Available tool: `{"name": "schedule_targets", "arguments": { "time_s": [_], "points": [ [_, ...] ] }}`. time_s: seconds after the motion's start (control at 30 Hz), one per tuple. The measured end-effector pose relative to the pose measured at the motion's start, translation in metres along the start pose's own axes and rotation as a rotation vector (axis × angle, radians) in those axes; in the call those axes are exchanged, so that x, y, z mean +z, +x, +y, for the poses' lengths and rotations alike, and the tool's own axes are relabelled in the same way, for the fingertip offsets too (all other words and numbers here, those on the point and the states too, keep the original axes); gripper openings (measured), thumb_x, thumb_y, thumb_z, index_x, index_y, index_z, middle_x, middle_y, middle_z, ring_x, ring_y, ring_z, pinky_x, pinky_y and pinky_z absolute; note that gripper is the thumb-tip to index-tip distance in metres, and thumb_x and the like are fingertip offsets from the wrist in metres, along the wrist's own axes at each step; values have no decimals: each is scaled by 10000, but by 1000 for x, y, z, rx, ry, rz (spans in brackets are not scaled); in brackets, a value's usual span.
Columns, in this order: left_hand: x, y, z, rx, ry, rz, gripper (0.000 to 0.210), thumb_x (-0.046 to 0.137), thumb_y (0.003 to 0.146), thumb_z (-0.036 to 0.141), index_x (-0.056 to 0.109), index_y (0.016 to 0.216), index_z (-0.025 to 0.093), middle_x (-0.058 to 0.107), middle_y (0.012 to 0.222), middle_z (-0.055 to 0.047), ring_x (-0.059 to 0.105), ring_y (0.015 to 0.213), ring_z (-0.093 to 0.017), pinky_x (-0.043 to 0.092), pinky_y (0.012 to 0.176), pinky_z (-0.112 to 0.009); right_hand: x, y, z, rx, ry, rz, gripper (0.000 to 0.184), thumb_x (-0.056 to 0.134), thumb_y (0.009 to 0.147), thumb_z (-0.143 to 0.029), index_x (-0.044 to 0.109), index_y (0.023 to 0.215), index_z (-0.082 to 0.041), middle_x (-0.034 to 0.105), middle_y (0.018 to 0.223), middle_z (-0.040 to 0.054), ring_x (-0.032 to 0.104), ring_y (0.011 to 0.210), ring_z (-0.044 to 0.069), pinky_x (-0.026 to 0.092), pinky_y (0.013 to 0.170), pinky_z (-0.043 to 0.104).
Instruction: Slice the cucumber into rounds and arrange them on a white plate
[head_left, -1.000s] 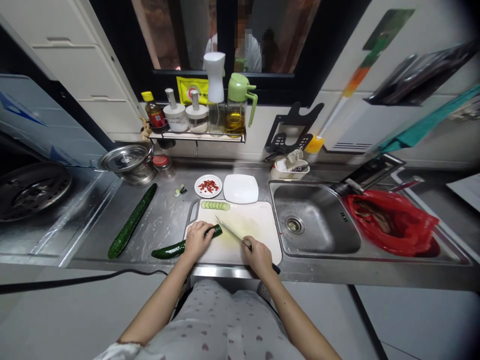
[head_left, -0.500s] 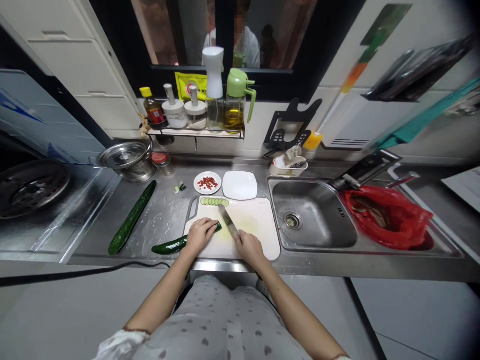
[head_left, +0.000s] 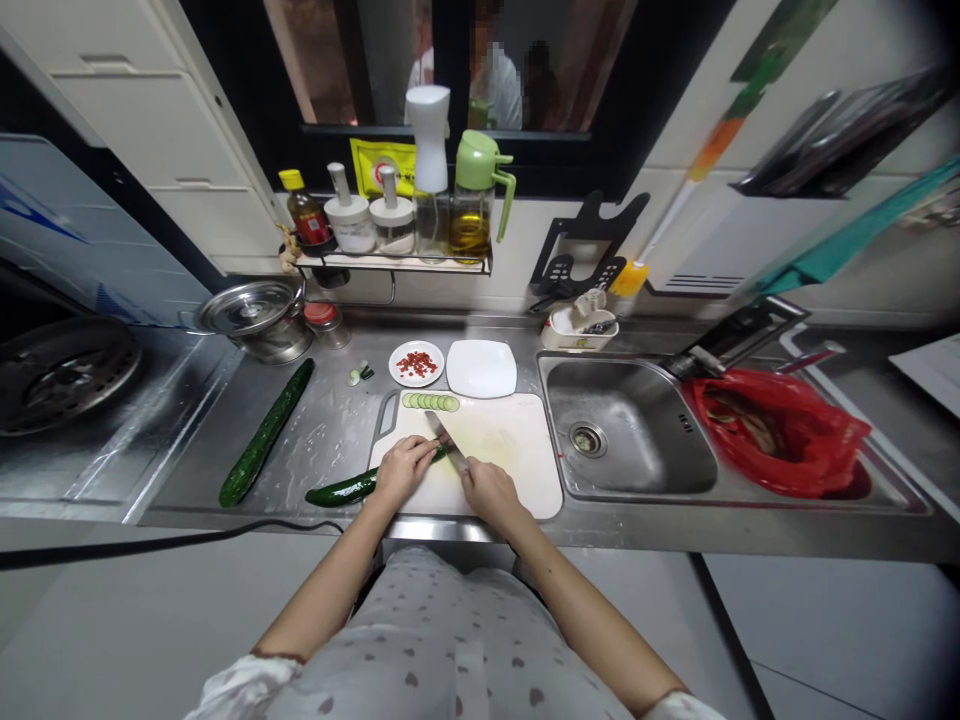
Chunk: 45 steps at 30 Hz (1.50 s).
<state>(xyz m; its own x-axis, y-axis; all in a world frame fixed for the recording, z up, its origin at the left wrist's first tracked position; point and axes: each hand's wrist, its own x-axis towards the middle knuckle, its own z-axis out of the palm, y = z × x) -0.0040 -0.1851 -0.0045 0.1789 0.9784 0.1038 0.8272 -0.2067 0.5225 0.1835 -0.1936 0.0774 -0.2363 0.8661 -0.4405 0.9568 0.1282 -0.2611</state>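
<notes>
My left hand point(head_left: 403, 470) is closed over a dark green cucumber point(head_left: 341, 491), pinning it against the white cutting board point(head_left: 514, 450). The cucumber's left part reaches past the board onto the steel counter. In my right hand point(head_left: 487, 490) is a kitchen knife point(head_left: 447, 440), its blade pointing up and left, at the cucumber's cut end. Whether the edge has entered the cucumber I cannot tell. A row of thin cucumber slices point(head_left: 430, 402) lies along the board's upper edge. Behind the board sit a round plate point(head_left: 400, 373) of chopped red bits and a white rectangular plate point(head_left: 481, 369).
Another whole cucumber point(head_left: 267, 432) rests on the counter at left, near a lidded steel pot point(head_left: 256, 318) and a red-lidded jar point(head_left: 325, 325). Right of the board is a sink point(head_left: 637, 425), with a red plastic bag point(head_left: 780, 430) beyond. Above hangs a condiment rack point(head_left: 397, 262).
My right hand has brought the knife left, from beside the cucumber to its cut end. My left hand stays on the cucumber.
</notes>
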Motion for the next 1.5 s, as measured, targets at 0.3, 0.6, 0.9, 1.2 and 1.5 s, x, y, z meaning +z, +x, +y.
{"name": "schedule_targets", "arguments": {
  "time_s": [0.3,0.6,0.9,1.2,1.5],
  "points": [
    [0,0,0,29,-6,35,273,483,924,343,676,1109,286,662,1016,-29,592,947,-145,461,875,-262,-1,1,-1,-13,-5,-8,275,353,921,-198,578,1072,-149,689,1002,139,649,928,231,410,728,288],
    [7,0,-7,108,-30,97,253,530,901,344,680,1090,271,668,983,-36,598,926,-159,479,855,-289,-3,2,-3,-31,-6,-50,281,364,910,-180,574,1090,-131,686,1009,152,646,946,239,422,748,292],
    [5,0,-4,111,-25,94,250,527,901,335,677,1090,271,671,984,-31,601,929,-158,483,856,-287,-3,-7,0,-38,-15,-95,290,352,912,-167,578,1089,-124,684,1000,154,640,937,240,408,736,294],
    [6,1,-5,105,-36,95,244,523,904,338,680,1076,266,679,1007,-31,605,945,-164,482,874,-301,-3,-18,6,-22,-27,-134,282,361,904,-153,589,1067,-126,683,993,147,637,936,244,385,689,285],
    [4,2,-4,110,-24,92,246,533,896,327,674,1089,271,677,992,-32,605,946,-167,481,864,-296,-1,0,-2,-41,-23,-97,268,376,901,-151,590,1060,-130,683,996,140,639,919,226,406,712,281]
  ]
}}
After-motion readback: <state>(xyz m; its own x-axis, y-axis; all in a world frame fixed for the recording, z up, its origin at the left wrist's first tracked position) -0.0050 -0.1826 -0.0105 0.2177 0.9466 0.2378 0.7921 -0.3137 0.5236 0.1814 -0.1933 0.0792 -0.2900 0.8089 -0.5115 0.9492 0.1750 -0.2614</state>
